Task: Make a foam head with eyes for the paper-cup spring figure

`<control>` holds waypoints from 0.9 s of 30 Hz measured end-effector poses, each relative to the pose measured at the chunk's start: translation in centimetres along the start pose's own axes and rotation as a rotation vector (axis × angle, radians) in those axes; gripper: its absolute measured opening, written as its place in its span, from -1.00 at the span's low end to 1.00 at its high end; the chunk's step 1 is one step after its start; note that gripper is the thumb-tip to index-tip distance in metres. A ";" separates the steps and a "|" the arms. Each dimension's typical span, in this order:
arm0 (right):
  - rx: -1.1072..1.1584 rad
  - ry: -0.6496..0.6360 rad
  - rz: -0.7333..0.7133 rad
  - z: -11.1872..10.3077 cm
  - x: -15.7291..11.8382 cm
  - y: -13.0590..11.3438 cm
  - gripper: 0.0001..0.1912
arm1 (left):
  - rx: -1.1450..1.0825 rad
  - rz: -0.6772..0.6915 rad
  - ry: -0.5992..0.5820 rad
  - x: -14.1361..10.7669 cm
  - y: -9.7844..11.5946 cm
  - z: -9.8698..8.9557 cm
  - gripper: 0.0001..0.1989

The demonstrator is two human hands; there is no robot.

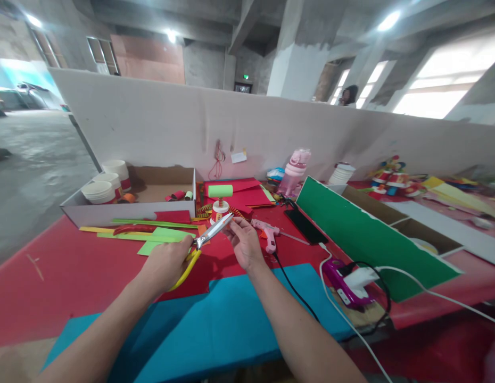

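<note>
My left hand point(170, 266) is wrapped round the yellow handles of a pair of scissors point(213, 232), whose blades point up and to the right and look closed or nearly so. At the blade tips is my right hand point(244, 242), thumb and fingers pinched together; whatever lies between them is too small to make out. Just behind the blades stands a small paper cup point(219, 211) with a coiled paper spring and a light green paper roll point(220, 191) on top. A pink hot glue gun point(270, 236) lies right of my right hand.
An open box point(112, 213) with paper cups and paper rolls stands back left, paper strips point(147, 234) before it. On the right are a black phone point(305, 226), a green-sided box point(363, 239) and a purple power strip point(345, 284) with cables. A pink bottle point(294, 173) stands behind.
</note>
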State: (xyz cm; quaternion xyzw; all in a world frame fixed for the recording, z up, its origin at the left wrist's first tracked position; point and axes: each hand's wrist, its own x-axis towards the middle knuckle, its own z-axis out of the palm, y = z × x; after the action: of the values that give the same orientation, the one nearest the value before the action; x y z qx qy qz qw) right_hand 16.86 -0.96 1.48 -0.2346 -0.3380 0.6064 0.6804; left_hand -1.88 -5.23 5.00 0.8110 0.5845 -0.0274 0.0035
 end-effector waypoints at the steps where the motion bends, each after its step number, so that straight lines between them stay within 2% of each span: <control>1: 0.005 0.000 -0.001 0.0 0.0 0.0 -0.78 | 0.003 0.004 0.007 0.0 0.0 0.0 -0.77; 27: -0.001 0.055 0.013 -0.2 0.2 -0.4 -0.77 | -0.011 0.008 0.004 -0.2 -0.1 -0.2 -0.69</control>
State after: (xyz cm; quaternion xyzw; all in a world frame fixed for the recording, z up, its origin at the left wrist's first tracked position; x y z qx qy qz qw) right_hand 17.27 -0.77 1.67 -0.2538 -0.3178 0.6038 0.6855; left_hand -2.07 -5.36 5.20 0.8132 0.5816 -0.0225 0.0069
